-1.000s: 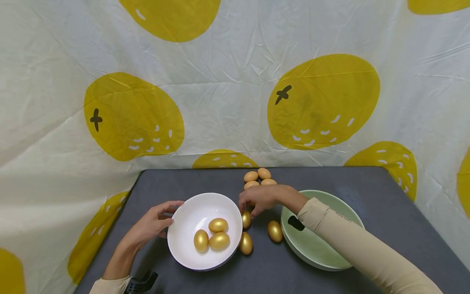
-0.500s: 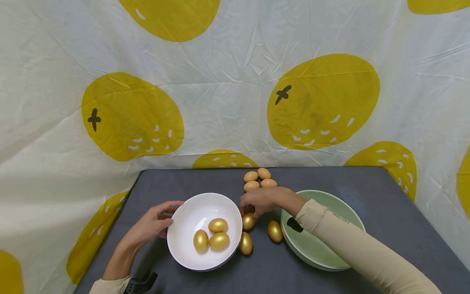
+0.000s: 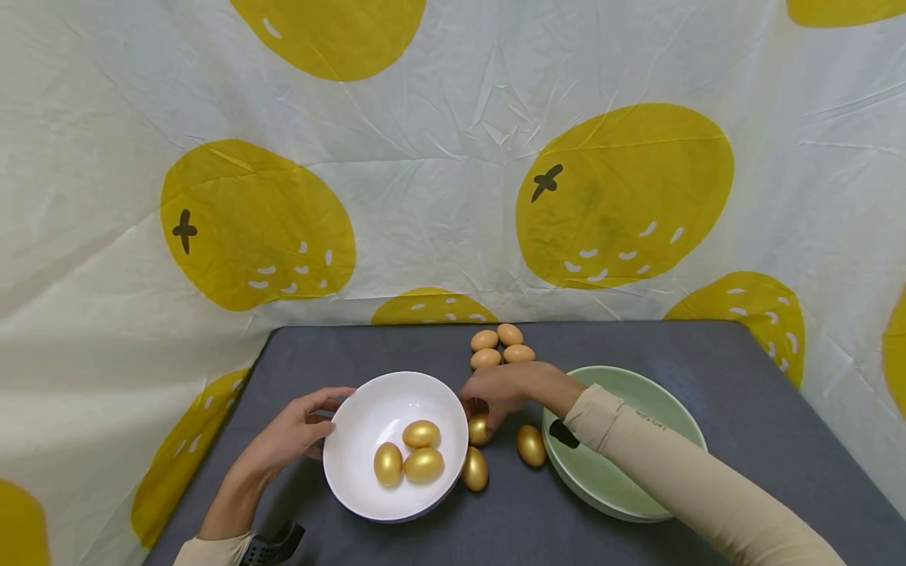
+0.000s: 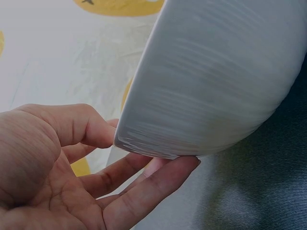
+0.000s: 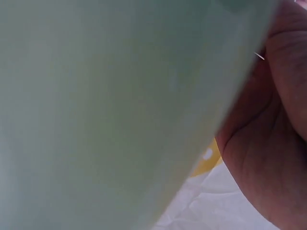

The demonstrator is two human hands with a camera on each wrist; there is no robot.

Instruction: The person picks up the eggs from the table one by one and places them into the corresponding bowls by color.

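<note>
My left hand [image 3: 290,428] grips the rim of a white bowl [image 3: 357,417] at its left side. In the left wrist view the thumb sits at the rim and the fingers press the bowl's outer wall [image 4: 206,96]. Three golden eggs [image 3: 423,465] lie inside the bowl. Just right of the bowl, my right hand [image 3: 501,389] has its fingers and thumb around a golden egg [image 3: 480,431] from above, partly hiding it. A second golden egg [image 3: 475,470] lies in front of that one, beside the bowl. Another golden egg [image 3: 531,446] rests further right.
A pale green bowl [image 3: 602,479] stands under my right forearm; its wall [image 5: 96,120] fills most of the right wrist view. Several brown eggs [image 3: 484,340] sit behind my right hand. A fruit-patterned cloth [image 3: 425,212] hangs behind the dark table [image 3: 340,350].
The golden egg at my right hand has shifted slightly right and nearer. My right hand has lowered a little over it. My left hand and the white bowl have stayed put.
</note>
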